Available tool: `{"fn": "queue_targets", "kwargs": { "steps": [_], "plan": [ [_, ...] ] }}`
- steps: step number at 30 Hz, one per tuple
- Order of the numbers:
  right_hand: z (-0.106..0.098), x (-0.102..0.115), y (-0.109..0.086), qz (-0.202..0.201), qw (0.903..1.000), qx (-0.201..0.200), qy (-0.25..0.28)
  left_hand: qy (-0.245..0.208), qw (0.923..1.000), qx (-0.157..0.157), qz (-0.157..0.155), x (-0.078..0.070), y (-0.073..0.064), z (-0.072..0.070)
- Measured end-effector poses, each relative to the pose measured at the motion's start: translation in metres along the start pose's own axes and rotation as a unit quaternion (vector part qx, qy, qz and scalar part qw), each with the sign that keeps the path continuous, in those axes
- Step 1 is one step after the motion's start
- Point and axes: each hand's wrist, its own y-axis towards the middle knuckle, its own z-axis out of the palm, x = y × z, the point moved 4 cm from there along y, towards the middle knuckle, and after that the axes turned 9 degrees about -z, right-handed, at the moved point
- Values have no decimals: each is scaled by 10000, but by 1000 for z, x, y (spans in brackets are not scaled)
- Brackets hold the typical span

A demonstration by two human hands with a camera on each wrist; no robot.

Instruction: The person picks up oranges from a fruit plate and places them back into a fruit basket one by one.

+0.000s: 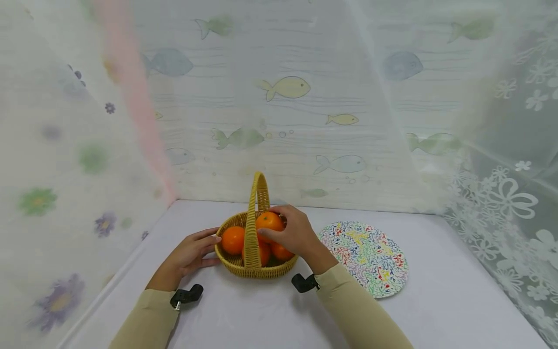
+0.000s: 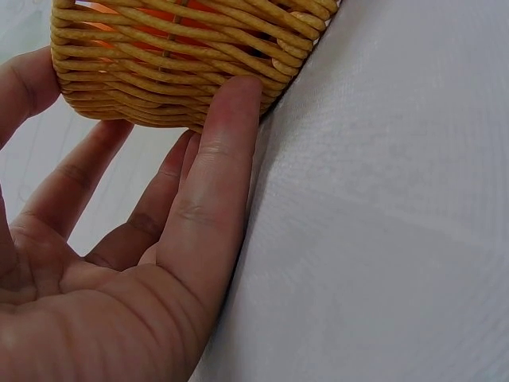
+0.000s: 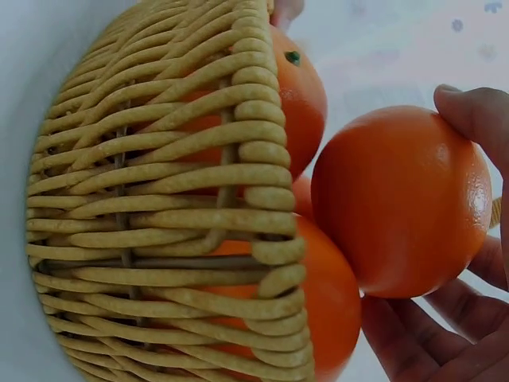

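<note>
A yellow wicker basket (image 1: 270, 272) with a tall arched handle stands on the table and holds several oranges, one orange (image 1: 233, 240) at its left side. My left hand (image 1: 194, 255) rests against the left side of the basket. Its fairly straight fingers touch the woven wall (image 2: 183, 72) in the left wrist view. My right hand (image 1: 297, 232) grips the top orange (image 1: 269, 221) between thumb and fingers, just above the others. In the right wrist view the held orange (image 3: 402, 203) sits above rim level, seemingly against a lower orange (image 3: 330, 302).
A round, flat mat (image 1: 366, 257) with a multicoloured speckled pattern lies to the right of the basket. White cloth covers the table (image 1: 244, 315). Sheer curtains with fish (image 1: 289, 87) and flower prints hang behind and at both sides.
</note>
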Motion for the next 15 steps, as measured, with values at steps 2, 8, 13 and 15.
{"fn": "queue_targets", "kwargs": {
  "steps": [2,8,13,15],
  "plan": [
    [1,0,0,9,10000,22,-15,-2,10000,-1,0,-1,-1,1],
    [3,-2,1,3,9999,68,-152,16,10000,6,-5,-1,0,1],
    [4,-2,1,-22,9998,107,-190,0,10000,36,10,0,0,0],
    [5,-2,1,-46,9997,123,-197,-20,10000,47,15,1,0,0]
  ]
}}
